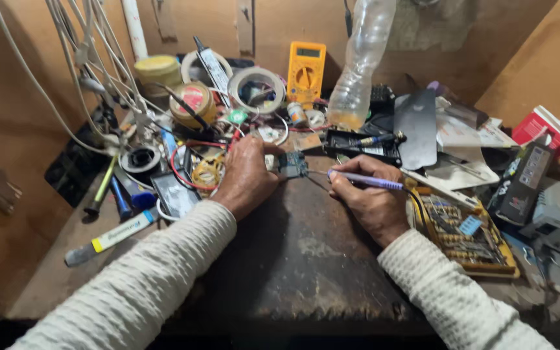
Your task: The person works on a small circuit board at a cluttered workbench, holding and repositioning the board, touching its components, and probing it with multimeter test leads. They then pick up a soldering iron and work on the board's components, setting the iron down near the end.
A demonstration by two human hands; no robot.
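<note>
My left hand (246,174) rests on the dark worn bench (306,259) and pinches a small blue circuit board (292,164) between thumb and fingers. My right hand (367,204) grips a purple-handled screwdriver (364,181) like a pen. Its thin tip points left and reaches the board's right edge. Both arms wear cream ribbed sleeves.
A yellow multimeter (306,70) and a clear plastic bottle (360,61) stand at the back. Tape rolls (256,87), wires and tubs crowd the back left. A yellow bit set tray (468,233) lies right of my hand. A marker (111,236) lies at left.
</note>
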